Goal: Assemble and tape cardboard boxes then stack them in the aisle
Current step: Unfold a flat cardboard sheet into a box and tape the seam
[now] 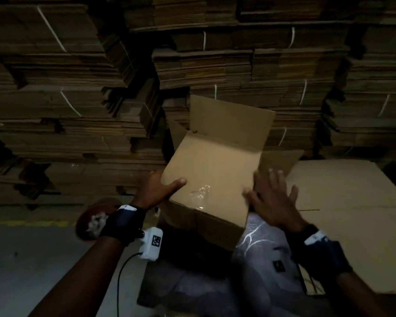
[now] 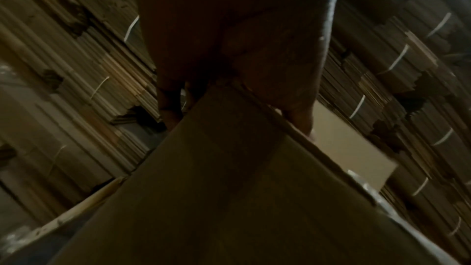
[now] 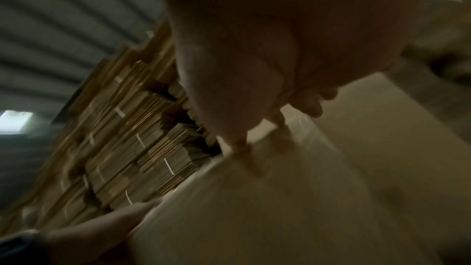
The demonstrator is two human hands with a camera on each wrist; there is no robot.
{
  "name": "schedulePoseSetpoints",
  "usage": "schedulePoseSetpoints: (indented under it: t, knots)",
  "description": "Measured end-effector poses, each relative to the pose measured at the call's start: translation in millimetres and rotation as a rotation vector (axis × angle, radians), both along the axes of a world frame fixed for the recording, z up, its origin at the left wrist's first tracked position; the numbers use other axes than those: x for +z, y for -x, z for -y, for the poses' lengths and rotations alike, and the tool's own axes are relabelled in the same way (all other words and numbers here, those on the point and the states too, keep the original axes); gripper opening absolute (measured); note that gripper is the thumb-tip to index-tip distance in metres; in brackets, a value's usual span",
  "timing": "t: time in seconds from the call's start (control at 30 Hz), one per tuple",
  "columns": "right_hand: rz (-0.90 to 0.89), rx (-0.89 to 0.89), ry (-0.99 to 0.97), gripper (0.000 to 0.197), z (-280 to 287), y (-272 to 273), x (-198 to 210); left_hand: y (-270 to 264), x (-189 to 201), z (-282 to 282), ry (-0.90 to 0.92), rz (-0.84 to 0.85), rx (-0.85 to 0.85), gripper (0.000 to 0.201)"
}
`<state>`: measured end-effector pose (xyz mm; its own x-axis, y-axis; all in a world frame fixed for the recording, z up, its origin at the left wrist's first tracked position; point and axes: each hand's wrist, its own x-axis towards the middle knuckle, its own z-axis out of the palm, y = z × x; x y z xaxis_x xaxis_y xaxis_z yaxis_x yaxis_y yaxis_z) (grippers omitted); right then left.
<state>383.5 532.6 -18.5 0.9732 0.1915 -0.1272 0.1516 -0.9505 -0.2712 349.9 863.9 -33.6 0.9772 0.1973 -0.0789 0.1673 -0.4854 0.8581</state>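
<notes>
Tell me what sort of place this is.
Probably a packaging warehouse or storeroom. Strapped bundles of flattened cardboard are stacked high like a wall, the floor is bare concrete, and a part-assembled cardboard box is being handled.

1. The folded brown cardboard box (image 1: 212, 170) sits tilted in front of me, between my hands, above my lap.
2. My left hand (image 1: 157, 191) is on its left edge, thumb on top, fingers underneath.
3. My right hand (image 1: 273, 202) lies spread at its right edge.
4. One flap (image 1: 229, 121) stands up on the far side of the box.
5. A crinkled clear tape strip (image 1: 200, 195) lies on the top face, near my side.
6. The tied stacks of flattened cartons (image 1: 78, 92) rise behind the box.
7. A large flat cardboard sheet (image 1: 352, 202) lies to my right.
8. A round tape roll (image 1: 94, 220) lies on the floor to the left, behind my left wrist.
</notes>
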Motion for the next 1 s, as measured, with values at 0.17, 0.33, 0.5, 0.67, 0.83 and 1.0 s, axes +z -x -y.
schedulePoseSetpoints:
  t: [0.17, 0.33, 0.5, 0.67, 0.83, 1.0]
  knots:
    - [-0.138, -0.135, -0.712, 0.075, -14, 53, -30, 14, 1, 0, 0.237, -0.068, -0.001, 0.035]
    - [-0.361, -0.303, -0.999, 0.090, -22, 68, -47, 29, -5, 0, 0.552, -0.179, 0.088, 0.025]
    - [-0.208, -0.252, -1.140, 0.088, -22, 57, -9, 24, 8, -7, 0.605, -0.032, 0.082, 0.044]
    - [0.024, -0.211, -1.202, 0.038, -17, 29, 24, 5, 38, -13, 0.539, 0.207, 0.053, 0.048]
    - [0.088, -0.145, -1.223, 0.035, -8, 14, 48, 2, 69, -16, 0.531, 0.287, -0.073, 0.066]
    - [0.035, -0.133, -1.263, 0.053, 0, 15, 67, 4, 86, -16, 0.551, 0.266, -0.138, 0.084]
